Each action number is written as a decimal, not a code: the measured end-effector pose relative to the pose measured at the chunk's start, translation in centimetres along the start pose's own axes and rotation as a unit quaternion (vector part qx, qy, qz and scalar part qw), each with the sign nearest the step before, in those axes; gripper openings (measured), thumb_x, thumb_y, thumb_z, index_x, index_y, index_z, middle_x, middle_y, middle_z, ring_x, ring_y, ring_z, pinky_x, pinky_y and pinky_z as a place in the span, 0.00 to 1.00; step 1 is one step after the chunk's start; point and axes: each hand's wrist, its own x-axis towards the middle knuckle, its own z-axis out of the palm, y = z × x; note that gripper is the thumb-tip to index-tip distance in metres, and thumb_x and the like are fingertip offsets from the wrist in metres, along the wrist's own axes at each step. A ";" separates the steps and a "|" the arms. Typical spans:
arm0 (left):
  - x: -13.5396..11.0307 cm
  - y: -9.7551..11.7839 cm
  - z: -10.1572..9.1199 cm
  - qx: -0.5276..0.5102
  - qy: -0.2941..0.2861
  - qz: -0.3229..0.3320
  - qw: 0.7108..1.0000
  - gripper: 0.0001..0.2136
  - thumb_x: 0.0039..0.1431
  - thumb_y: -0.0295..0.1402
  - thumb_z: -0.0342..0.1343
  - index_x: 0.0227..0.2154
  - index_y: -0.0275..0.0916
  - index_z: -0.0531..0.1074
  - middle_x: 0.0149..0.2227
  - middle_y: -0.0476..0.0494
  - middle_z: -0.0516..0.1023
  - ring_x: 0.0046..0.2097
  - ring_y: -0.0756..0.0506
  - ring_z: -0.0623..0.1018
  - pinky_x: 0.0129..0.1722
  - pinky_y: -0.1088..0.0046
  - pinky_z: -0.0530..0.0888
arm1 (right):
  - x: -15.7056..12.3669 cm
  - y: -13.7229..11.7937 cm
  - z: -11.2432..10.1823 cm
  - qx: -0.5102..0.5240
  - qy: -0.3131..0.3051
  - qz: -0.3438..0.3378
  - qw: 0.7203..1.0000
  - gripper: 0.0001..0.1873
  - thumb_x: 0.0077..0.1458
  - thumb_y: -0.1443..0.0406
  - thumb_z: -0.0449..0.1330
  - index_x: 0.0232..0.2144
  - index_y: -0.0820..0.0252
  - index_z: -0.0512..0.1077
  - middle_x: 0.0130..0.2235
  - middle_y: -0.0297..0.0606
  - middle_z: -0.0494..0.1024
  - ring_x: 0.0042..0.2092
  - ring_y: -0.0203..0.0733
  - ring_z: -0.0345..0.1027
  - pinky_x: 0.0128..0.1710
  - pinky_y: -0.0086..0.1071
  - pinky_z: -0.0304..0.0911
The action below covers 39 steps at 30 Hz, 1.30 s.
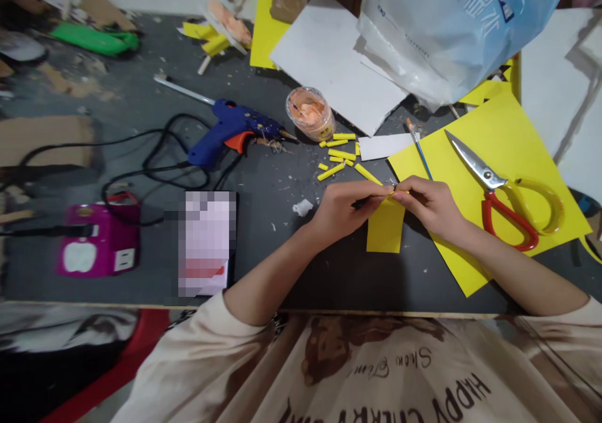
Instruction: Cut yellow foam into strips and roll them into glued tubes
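Note:
My left hand (348, 208) and my right hand (430, 204) meet above the dark table. Their fingertips pinch a thin yellow paper strip (391, 195), mostly hidden by the fingers. Just below them lies a small yellow paper rectangle (384, 230); whether it joins the pinched strip I cannot tell. Several short yellow paper rolls (342, 155) are scattered beyond my left hand. To the right, scissors (491, 181) with one red and one yellow handle rest on a large yellow sheet (437, 159). A thin blue paintbrush (420, 150) lies past my right hand.
A blue glue gun (230, 128) trails its black cord leftwards. Near it are an open jar of peach-coloured paste (310, 114), a phone (207, 241) and a magenta box (98, 240). At the back sit a plastic bag (451, 27) and white board (329, 59).

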 end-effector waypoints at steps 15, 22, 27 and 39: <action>0.4 0.2 0.0 -0.008 -0.019 -0.069 0.997 0.15 0.62 0.42 0.52 0.31 0.37 0.77 0.31 0.45 0.82 0.31 0.52 0.79 0.31 0.81 0.72 | -0.1 -0.1 0.1 0.007 0.016 0.012 1.000 0.16 0.60 0.53 0.55 0.28 0.58 0.70 0.28 0.35 0.75 0.29 0.35 0.66 0.29 0.29 0.59; 0.3 0.4 0.1 0.004 0.011 -0.045 0.999 0.10 0.62 0.37 0.54 0.32 0.37 0.77 0.33 0.45 0.83 0.33 0.51 0.81 0.34 0.80 0.74 | -0.1 0.0 0.2 0.041 0.025 0.074 0.996 0.18 0.56 0.51 0.58 0.28 0.59 0.71 0.23 0.31 0.70 0.24 0.32 0.61 0.25 0.28 0.55; 0.3 0.3 -0.1 0.005 0.020 -0.021 1.000 0.06 0.60 0.32 0.56 0.33 0.37 0.77 0.33 0.46 0.83 0.34 0.51 0.81 0.35 0.81 0.74 | 0.1 -0.1 0.1 0.063 0.017 0.061 0.996 0.19 0.57 0.51 0.56 0.26 0.60 0.71 0.24 0.31 0.71 0.25 0.32 0.61 0.25 0.27 0.55; 0.6 -0.2 -0.1 0.016 -0.030 -0.072 0.997 0.12 0.62 0.38 0.52 0.33 0.36 0.76 0.30 0.46 0.82 0.30 0.52 0.78 0.30 0.81 0.71 | -0.1 0.2 0.2 0.051 0.039 0.064 0.996 0.14 0.57 0.55 0.58 0.28 0.59 0.71 0.24 0.31 0.70 0.24 0.32 0.59 0.24 0.28 0.53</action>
